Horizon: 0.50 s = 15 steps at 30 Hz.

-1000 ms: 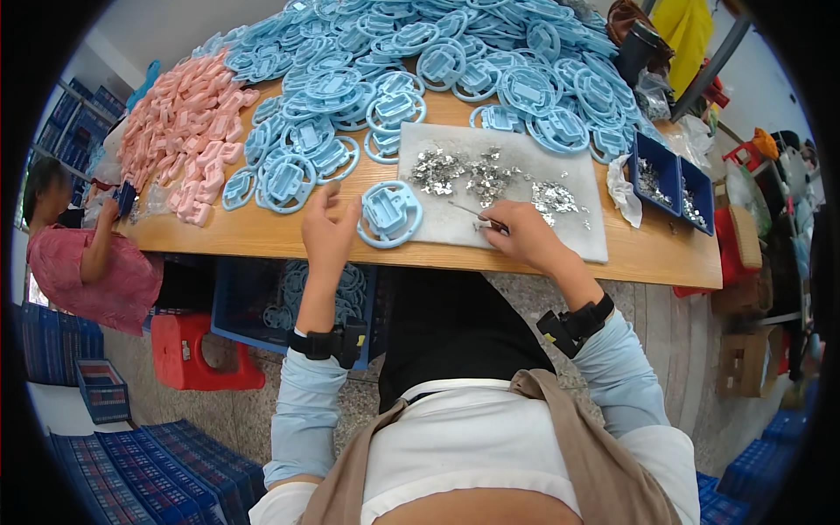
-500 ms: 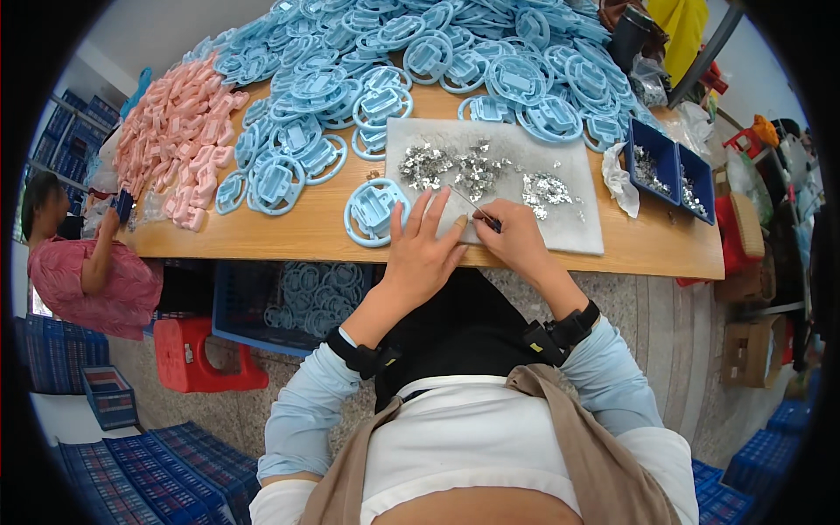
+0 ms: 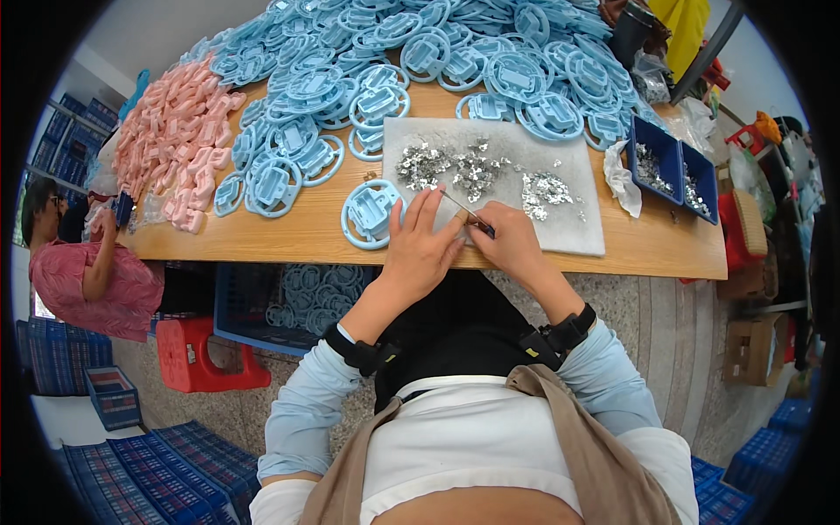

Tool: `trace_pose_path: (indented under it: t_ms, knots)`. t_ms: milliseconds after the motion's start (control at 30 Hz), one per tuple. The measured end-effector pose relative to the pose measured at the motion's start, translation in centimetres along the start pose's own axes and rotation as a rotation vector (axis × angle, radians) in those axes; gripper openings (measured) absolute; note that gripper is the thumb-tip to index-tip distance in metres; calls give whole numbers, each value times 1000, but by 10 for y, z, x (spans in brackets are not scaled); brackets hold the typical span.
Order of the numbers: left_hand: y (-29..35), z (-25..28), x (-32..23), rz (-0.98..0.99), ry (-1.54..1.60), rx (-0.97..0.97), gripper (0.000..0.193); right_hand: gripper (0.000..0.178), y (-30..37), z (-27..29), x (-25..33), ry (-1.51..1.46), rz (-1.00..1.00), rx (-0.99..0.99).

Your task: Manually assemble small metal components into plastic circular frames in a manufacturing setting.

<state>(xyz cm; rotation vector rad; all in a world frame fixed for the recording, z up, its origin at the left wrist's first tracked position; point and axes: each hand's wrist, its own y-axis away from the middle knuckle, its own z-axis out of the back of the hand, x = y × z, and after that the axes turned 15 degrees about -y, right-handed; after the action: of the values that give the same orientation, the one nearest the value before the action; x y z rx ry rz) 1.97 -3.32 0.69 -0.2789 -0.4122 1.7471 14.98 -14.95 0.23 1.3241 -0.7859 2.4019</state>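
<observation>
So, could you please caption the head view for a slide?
Right hand holds a thin tool over a pale mat of silvery parts, left hand alongside, blue plastic pieces heaped behind.

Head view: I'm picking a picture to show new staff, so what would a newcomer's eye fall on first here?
The great heap of light-blue plastic parts across the far side of the wooden table stands out first, with a pile of pink parts to its left. Nearer the front edge, small shiny metal pieces lie on a white mat, where the right hand grips a thin tool beside the left hand.
</observation>
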Motion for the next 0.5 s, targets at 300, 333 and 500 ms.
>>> trace_pose_path:
  t_ms: [300, 333, 500]
  knots:
    - [3, 5, 2, -5, -40, 34, 34, 10, 4, -6, 3, 12, 46, -73]
    - [3, 5, 1, -2, -46, 38, 35, 10, 3, -6, 6, 17, 42, -81]
    - [6, 2, -4, 22, -61, 20, 38, 10, 5, -10, 5, 49, 48, -90]
